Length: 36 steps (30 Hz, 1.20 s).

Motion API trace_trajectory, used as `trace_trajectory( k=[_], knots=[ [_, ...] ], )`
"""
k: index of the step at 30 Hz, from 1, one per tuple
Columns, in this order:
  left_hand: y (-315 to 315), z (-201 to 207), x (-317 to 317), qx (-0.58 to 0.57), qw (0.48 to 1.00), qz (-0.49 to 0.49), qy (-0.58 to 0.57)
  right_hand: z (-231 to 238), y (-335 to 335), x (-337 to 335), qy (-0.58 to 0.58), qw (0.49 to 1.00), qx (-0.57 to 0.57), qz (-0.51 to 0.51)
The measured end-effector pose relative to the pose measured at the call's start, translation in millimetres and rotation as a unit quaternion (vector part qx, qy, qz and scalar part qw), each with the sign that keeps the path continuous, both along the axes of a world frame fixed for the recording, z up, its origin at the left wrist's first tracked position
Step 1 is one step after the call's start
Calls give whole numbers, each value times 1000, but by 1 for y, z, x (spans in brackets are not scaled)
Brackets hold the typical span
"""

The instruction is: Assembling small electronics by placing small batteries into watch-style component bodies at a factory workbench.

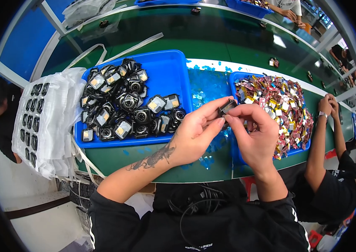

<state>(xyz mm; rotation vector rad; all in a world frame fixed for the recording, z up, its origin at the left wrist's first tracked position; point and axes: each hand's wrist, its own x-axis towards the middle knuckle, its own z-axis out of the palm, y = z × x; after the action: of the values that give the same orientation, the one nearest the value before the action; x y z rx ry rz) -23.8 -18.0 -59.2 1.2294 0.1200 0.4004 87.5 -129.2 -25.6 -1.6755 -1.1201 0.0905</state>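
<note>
A small black smartwatch case (226, 107) is held up between my two hands, over the gap between two blue trays. My left hand (197, 132) grips it from the left, fingers behind and thumb in front. From the right, the thumb and forefinger of my right hand (257, 133) pinch at its lower edge; the fingertips hide part of it. At the left, the blue tray (170, 69) holds a heap of black smartwatch cases (128, 101), some face up, some showing round backs. The right blue tray (236, 76) is full of small red, yellow and silver flat parts (276, 107).
Small blue film pieces (205, 86) lie scattered on the green table (106, 158) between the trays. White sheets with watch cases (33, 113) are stacked at far left. A green conveyor belt (228, 35) runs behind. A co-worker's arms (319, 138) are at the right.
</note>
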Motion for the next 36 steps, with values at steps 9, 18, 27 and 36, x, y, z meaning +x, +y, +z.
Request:
trace_trajectory(
  k=[9,18,27,36],
  knots=[
    [-4,-4,1,-27,999,11,-43,-2,3,1,-74,997,4,-2],
    [-4,-7,0,-5,999,-19,-51,-2,0,4,-64,998,-3,-4],
    [-7,-2,-4,107,992,6,-60,7,-3,9,-85,995,51,-3],
    [-5,1,5,-100,993,0,-57,-20,-7,19,150,985,72,45]
  ],
)
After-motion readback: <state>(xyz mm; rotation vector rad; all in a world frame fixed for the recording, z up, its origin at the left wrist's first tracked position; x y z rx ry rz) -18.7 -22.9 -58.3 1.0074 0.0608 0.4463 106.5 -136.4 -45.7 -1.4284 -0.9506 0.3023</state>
